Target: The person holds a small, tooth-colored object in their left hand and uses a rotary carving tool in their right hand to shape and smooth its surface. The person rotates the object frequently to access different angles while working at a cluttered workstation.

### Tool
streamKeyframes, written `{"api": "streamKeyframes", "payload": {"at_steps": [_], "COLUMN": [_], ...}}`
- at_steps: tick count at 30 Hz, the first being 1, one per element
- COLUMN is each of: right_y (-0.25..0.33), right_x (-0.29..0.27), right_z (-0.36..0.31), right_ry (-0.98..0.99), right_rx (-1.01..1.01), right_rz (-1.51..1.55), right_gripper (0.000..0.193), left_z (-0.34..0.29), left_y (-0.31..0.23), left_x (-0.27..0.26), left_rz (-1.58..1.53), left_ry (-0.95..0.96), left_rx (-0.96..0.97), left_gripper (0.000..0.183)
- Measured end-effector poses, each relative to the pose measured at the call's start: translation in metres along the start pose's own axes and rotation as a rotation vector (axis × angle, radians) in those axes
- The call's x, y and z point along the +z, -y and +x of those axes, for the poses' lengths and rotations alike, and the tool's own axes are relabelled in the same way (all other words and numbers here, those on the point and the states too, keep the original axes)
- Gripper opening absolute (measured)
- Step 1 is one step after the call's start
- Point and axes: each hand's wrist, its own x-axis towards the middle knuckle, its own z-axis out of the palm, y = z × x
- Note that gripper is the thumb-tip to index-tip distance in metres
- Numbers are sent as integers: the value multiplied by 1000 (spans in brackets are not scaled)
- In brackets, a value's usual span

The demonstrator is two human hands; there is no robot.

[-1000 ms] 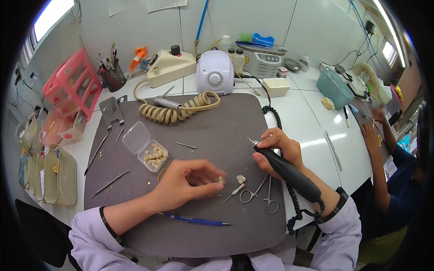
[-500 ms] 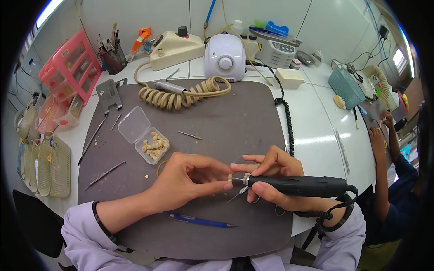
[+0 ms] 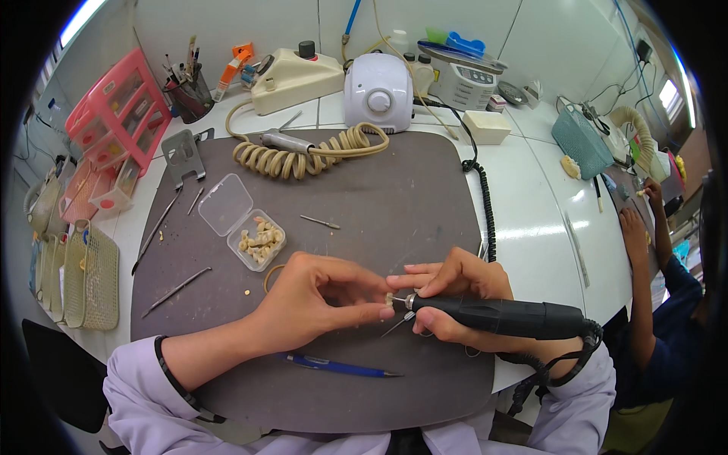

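My left hand (image 3: 307,299) pinches a small cream tooth-shaped piece (image 3: 389,300) between thumb and fingertips. In my right hand (image 3: 474,274) lies a black rotary handpiece (image 3: 500,316), its thin metal bur pointing left and meeting the piece, or nearly so. Some right fingers stretch toward my left fingertips. Beyond my left hand stands an open clear plastic box (image 3: 269,262) with several similar cream pieces (image 3: 262,241) inside. A blue pen (image 3: 341,368) lies just below my hands. Partly hidden under the handpiece is a thin metal instrument (image 3: 396,326).
A grey mat (image 3: 394,205) covers the worktop. Metal tools (image 3: 176,292) lie at its left, a coiled beige hose (image 3: 303,155) at its back. A white control unit (image 3: 378,95) stands behind. The handpiece's black cord (image 3: 487,220) runs down the right. Another person's arm (image 3: 641,265) is at far right.
The handpiece has tilted slightly, its rear end lower and a little farther right. Both hands keep their grips and have barely shifted. The view has moved slightly.
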Motion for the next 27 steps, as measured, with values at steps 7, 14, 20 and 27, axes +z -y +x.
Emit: {"api": "streamKeyframes", "payload": {"at_steps": [7, 14, 20, 27], "right_y": [0, 1, 4, 2], "right_x": [7, 7, 0, 4], "right_z": [-3, -4, -6, -4], "right_ry": [-63, -67, 38, -51], "right_rx": [30, 55, 87, 53], "right_rz": [37, 61, -40, 5], "right_gripper": [23, 24, 24, 25], "left_z": [-2, 0, 0, 0], "left_y": [-4, -2, -4, 0], "left_x": [-1, 0, -2, -1], "left_rz": [-2, -5, 13, 19], "left_ry": [17, 24, 48, 43], "left_rx": [-69, -20, -41, 5], "left_gripper": [21, 22, 21, 21]}}
